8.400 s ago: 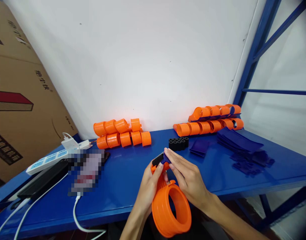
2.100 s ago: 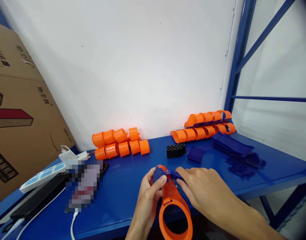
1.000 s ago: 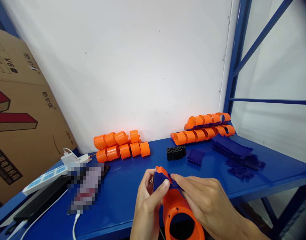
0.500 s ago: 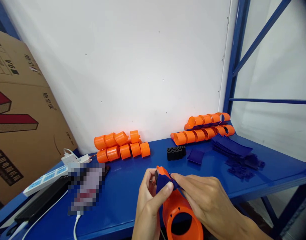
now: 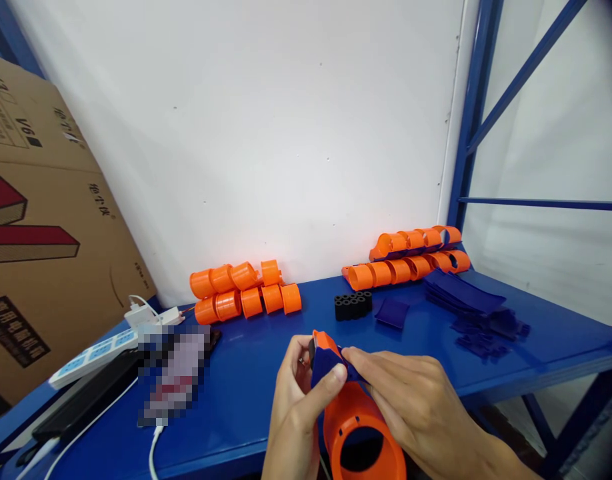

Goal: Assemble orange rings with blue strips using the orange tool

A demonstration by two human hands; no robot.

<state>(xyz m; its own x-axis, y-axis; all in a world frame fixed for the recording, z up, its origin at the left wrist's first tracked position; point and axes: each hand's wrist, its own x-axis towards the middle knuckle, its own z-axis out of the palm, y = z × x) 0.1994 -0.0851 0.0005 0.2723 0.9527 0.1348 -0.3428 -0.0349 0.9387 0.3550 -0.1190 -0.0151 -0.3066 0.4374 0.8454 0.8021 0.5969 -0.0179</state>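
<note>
Both hands hold one orange plastic tube part [image 5: 356, 427] low in the middle of the view, its round open end facing me. My left hand [image 5: 299, 400] grips its far end, thumb pressed on a dark blue piece [image 5: 323, 363] fitted there. My right hand [image 5: 411, 407] lies over the right side of the part, fingertips on the same blue piece. A small orange tip [image 5: 322, 341] shows above the blue piece.
On the blue shelf [image 5: 246, 373] lie orange tube parts at the back left [image 5: 243, 297] and back right [image 5: 411, 257], black cylinders [image 5: 353, 305], dark blue sheets [image 5: 461, 293], small blue clips [image 5: 491, 328], a power strip [image 5: 93, 347], a cable [image 5: 153, 453]. A cardboard box [image 5: 31, 233] stands left.
The orange part has turned so its open end faces me more, and my left thumb has slid onto the blue piece. The hands stay in the same spot.
</note>
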